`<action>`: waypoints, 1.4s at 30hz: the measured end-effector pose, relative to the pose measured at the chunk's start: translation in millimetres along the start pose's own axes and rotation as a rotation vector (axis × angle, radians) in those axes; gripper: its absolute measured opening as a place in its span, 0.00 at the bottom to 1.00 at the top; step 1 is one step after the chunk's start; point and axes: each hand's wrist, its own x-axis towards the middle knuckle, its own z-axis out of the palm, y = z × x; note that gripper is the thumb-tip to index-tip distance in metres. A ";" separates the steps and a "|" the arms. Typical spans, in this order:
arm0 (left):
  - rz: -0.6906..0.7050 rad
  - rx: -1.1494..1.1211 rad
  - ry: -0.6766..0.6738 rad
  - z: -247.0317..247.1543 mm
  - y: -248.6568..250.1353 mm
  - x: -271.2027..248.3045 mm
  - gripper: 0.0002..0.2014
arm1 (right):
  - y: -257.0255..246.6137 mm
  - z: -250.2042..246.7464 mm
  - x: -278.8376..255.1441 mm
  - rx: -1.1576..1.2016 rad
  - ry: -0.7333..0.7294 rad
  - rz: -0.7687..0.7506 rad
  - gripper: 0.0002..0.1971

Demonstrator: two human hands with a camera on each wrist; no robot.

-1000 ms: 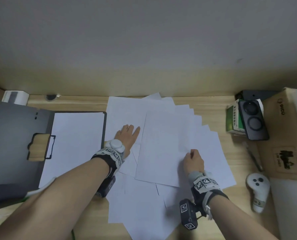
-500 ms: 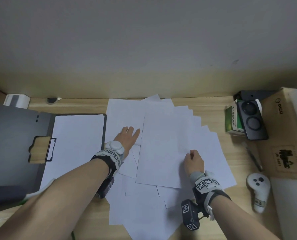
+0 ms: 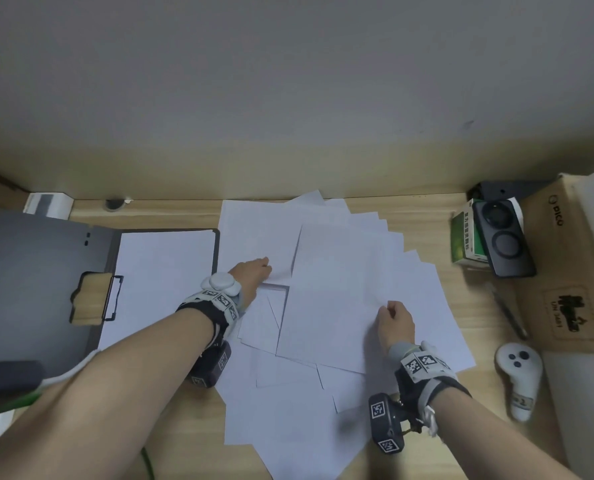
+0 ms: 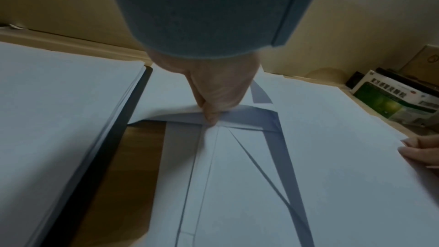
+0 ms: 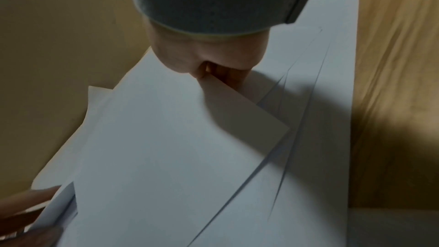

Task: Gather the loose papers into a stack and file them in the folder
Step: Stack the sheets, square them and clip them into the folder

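Several loose white papers (image 3: pixel 326 271) lie fanned over the middle of the wooden desk. An open dark grey folder (image 3: pixel 29 271) lies at the left, with a neat stack of sheets (image 3: pixel 160 268) in its right half. My left hand (image 3: pixel 254 270) is at the left side of the pile. In the left wrist view its fingers (image 4: pixel 211 108) pinch the near edge of one sheet and lift it slightly. My right hand (image 3: pixel 394 318) is on the right side of the pile and pinches the edge of the top sheet (image 5: pixel 166 138) between thumb and fingers.
A green box (image 3: pixel 467 244) with a black device (image 3: pixel 503 237) on it stands at the back right. Beside it are a cardboard box (image 3: pixel 565 271), a pen (image 3: pixel 510 313) and a white controller (image 3: pixel 519 375). The wall runs close behind the papers.
My left hand lay flat with spread fingers on the papers; now its fingers are curled and pinch a sheet's edge. The right hand has barely moved.
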 end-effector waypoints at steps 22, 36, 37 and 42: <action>-0.318 0.048 -0.059 84.5 65.8 -63.2 0.36 | 45.5 -54.6 -46.4 0.065 0.150 0.045 0.07; -0.419 -0.371 0.425 62.3 72.5 -99.0 0.13 | 78.3 -47.5 -56.9 0.041 0.067 -0.040 0.07; -0.381 -0.413 0.444 59.2 74.0 -99.0 0.13 | 75.2 -45.3 -57.7 0.029 0.052 -0.059 0.07; -0.068 -0.398 0.401 53.7 117.5 -112.4 0.12 | 61.6 -28.5 -61.9 0.057 -0.071 -0.108 0.06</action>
